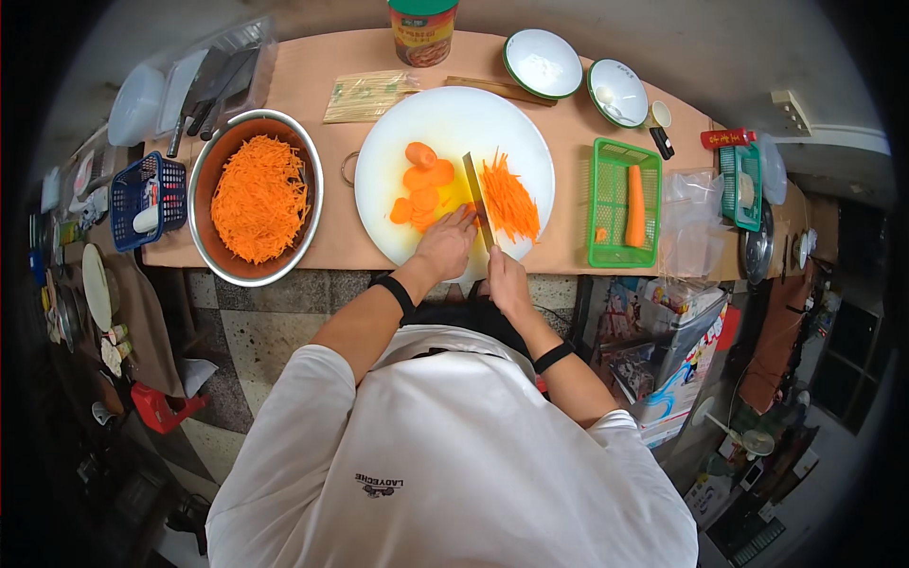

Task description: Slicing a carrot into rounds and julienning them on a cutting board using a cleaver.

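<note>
A round white cutting board (pixel 407 118) lies at the table's near edge. My right hand (pixel 508 282) grips a kitchen knife (pixel 475 187) by its handle, with the blade pointing away from me over the board. My left hand (pixel 447 244) rests left of the blade, its bent fingertips pressing down on carrot that they mostly hide. Loose carrot slices (pixel 429 175) lie in a cluster beyond and left of that hand. Right of the blade spreads a pile of carrot shreds (pixel 509 199). Yellowish juice stains the board around the slices.
Left of the board stands a metal bowl (pixel 315 194) heaped with shredded carrot (pixel 258 201). A green basket (pixel 597 204) on the right holds a whole carrot (pixel 635 206). Skewers (pixel 365 97), a tub (pixel 422 36) and white bowls (pixel 543 63) line the far side. More knives (pixel 222 90) lie far left.
</note>
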The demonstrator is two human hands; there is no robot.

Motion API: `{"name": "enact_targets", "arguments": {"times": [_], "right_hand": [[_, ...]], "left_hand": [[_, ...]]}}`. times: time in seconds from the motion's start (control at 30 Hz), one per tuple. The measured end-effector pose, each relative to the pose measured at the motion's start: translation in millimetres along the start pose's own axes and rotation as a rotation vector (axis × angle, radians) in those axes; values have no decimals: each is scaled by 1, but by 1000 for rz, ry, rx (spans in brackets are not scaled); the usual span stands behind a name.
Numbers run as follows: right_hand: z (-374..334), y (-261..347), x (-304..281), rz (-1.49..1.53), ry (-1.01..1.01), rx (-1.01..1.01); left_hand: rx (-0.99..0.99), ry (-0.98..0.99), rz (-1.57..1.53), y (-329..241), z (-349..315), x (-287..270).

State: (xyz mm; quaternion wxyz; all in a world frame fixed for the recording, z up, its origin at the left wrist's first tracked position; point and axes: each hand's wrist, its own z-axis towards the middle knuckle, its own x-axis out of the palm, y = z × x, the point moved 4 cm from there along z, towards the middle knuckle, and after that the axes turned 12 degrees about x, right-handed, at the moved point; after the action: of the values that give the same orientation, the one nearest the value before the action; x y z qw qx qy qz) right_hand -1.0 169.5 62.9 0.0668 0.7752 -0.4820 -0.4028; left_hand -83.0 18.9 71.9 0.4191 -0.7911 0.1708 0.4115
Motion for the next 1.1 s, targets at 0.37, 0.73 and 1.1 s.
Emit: {"name": "enact_targets", "arguments": {"times": [0.37,0.73,1.1], "right_hand": [[2,20,4,-88,-85,-113],[13,30,-10,-21,-61,-94],[-10,-5,2,-42,0,-73]], "left_hand": [[8,-8,10,-4,-4,-10],[-6,0,33,-4,-7,1],[2,-69,19,-3,-9,-4]]}}
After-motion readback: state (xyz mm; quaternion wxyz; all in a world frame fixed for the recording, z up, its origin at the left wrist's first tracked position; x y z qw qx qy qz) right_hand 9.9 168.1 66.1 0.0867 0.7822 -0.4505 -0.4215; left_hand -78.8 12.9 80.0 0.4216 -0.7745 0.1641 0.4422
